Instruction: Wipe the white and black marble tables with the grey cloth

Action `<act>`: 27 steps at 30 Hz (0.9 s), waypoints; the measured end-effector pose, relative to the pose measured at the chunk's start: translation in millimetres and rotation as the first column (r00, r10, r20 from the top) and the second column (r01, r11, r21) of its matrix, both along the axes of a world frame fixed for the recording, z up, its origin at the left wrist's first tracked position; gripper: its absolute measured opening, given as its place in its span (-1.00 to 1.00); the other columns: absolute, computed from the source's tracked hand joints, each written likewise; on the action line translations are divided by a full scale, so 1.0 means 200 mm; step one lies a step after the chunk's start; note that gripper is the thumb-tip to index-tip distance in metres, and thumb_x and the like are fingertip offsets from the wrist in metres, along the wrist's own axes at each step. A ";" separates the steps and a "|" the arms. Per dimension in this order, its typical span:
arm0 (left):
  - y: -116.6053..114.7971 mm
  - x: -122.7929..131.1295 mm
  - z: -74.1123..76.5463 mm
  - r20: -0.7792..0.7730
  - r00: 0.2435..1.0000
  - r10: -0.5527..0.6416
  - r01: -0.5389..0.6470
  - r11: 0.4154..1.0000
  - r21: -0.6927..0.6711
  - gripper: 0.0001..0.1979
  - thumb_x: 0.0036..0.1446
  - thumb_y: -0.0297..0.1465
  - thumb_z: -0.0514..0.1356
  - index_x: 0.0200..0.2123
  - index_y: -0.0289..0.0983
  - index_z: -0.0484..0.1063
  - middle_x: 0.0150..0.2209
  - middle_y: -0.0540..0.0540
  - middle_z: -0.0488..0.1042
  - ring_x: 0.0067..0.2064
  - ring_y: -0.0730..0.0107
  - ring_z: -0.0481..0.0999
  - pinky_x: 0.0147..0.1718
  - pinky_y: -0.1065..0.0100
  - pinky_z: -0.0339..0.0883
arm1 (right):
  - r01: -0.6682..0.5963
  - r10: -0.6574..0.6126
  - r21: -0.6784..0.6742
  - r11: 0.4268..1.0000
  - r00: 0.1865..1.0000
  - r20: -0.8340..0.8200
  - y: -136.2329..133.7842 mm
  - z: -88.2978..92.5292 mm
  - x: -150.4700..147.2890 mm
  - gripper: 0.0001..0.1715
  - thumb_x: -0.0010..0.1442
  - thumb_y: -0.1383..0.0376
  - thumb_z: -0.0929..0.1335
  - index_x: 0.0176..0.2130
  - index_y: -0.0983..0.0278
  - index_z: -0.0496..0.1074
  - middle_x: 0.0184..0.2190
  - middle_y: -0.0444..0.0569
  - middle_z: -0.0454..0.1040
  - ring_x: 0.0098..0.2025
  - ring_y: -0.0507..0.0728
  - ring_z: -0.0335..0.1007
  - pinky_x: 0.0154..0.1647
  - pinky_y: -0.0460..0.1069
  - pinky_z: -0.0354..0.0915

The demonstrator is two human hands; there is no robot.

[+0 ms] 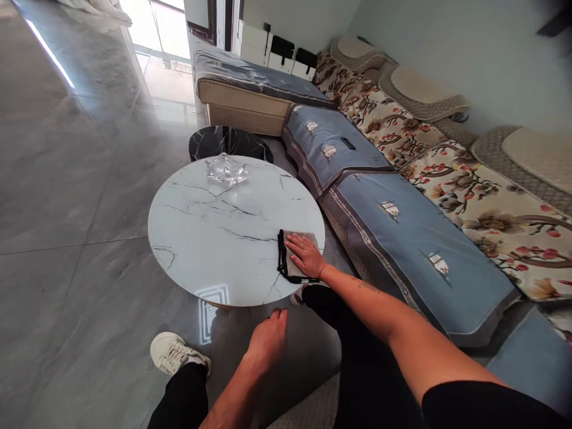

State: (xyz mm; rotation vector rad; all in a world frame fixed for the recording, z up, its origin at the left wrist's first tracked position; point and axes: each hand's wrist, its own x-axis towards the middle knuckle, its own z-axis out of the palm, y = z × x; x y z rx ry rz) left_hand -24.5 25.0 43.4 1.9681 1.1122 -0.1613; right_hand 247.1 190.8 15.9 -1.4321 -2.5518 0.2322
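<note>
My right hand [305,254] lies flat, fingers stretched out, on a grey cloth with a black edge [286,262] at the near right side of a round white marble table [214,232]. My left hand [268,336] hangs in the air just below the table's near rim, fingers loosely curled, with nothing in it. A clear glass ashtray [226,170] stands at the far side of the table top.
A smaller black marble table [223,143] stands behind the white one. A long sofa with blue seat covers [402,238] and floral back cushions [469,179] runs along the right. My legs and white shoe [172,353] are on the grey tiled floor.
</note>
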 end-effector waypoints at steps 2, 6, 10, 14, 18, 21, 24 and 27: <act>0.00 -0.01 0.00 0.001 1.000 0.002 -0.002 1.000 0.006 -0.31 0.25 -0.55 0.11 0.45 -0.33 0.27 0.40 -0.43 0.41 0.19 -0.08 0.66 0.15 0.05 0.55 | 0.187 -0.184 0.043 0.981 0.980 -0.078 -0.06 -0.02 0.05 -0.28 0.57 0.01 0.18 0.48 0.29 0.37 0.57 0.13 0.14 0.64 0.29 -0.06 0.67 0.33 -0.11; -0.01 -0.02 0.01 -0.008 1.000 -0.003 0.003 1.000 0.009 -0.28 0.20 -0.53 0.15 0.45 -0.32 0.28 0.42 -0.41 0.39 0.19 -0.08 0.65 0.14 0.06 0.55 | 0.721 -0.741 -0.192 0.666 0.612 -0.276 -0.19 -0.07 0.16 -0.12 0.46 -0.12 0.33 0.48 0.37 0.29 0.61 0.27 -0.03 0.64 0.38 -0.14 0.64 0.36 -0.04; -0.01 -0.05 0.02 -0.025 0.999 -0.021 0.021 1.000 0.020 -0.31 0.17 -0.55 0.14 0.40 -0.32 0.34 0.37 -0.37 0.45 0.18 -0.02 0.65 0.13 0.12 0.52 | 0.709 -0.934 -0.612 0.350 0.317 -0.167 -0.24 -0.07 0.18 -0.20 0.42 -0.19 0.40 0.18 0.46 0.47 0.14 0.43 0.53 0.17 0.37 0.52 0.15 0.21 0.54; 0.01 -0.11 0.00 -0.047 0.999 0.005 -0.003 0.999 0.033 -0.41 0.18 -0.47 0.19 0.31 -0.29 0.44 0.23 -0.33 0.57 0.19 0.00 0.63 0.16 0.15 0.48 | 0.555 -0.948 -0.783 0.282 0.285 -0.139 -0.26 0.01 0.10 -0.34 0.40 -0.23 0.40 -0.25 0.32 0.43 -0.47 0.03 0.46 -0.47 0.12 0.42 -0.44 -0.01 0.44; -0.04 -0.14 -0.01 -0.025 0.992 0.121 -0.120 0.992 0.045 -0.39 0.14 -0.41 0.26 0.29 -0.25 0.49 0.26 -0.28 0.58 0.27 0.04 0.58 0.29 0.17 0.39 | 0.461 -0.924 -0.808 0.367 0.282 -0.258 -0.35 0.18 0.05 -0.38 0.27 -0.19 0.49 -0.37 0.25 0.31 -0.59 -0.14 0.29 -0.56 0.04 0.23 -0.52 -0.08 0.26; -0.19 -0.10 -0.04 0.104 0.940 0.323 -0.325 0.946 0.002 -0.28 0.16 -0.40 0.22 0.42 -0.21 0.42 0.37 -0.23 0.53 0.26 0.15 0.59 0.33 0.24 0.37 | 0.424 -0.866 -0.756 0.499 0.276 -0.417 -0.49 0.30 0.04 -0.34 0.15 -0.22 0.51 -0.43 0.24 0.29 -0.57 -0.15 0.29 -0.46 0.05 0.27 -0.45 -0.09 0.24; -0.40 -0.04 -0.10 0.232 0.856 0.462 -0.454 0.887 -0.090 -0.32 0.19 -0.31 0.21 0.40 -0.08 0.45 0.36 -0.18 0.54 0.23 0.13 0.63 0.29 0.19 0.43 | 0.404 -0.793 -0.683 0.608 0.264 -0.550 -0.66 0.39 0.04 -0.32 0.10 -0.24 0.48 -0.48 0.23 0.24 -0.56 -0.13 0.27 -0.39 0.09 0.28 -0.41 -0.08 0.23; -0.57 0.02 -0.11 0.347 0.774 0.530 -0.539 0.838 -0.078 -0.33 0.12 -0.17 0.30 0.33 -0.03 0.50 0.48 -0.21 0.41 0.45 0.00 0.43 0.35 0.12 0.40 | 0.375 -0.726 -0.625 0.685 0.274 -0.631 -0.81 0.46 0.04 -0.31 0.05 -0.26 0.48 -0.51 0.22 0.24 -0.52 -0.09 0.32 -0.34 0.13 0.32 -0.35 -0.06 0.28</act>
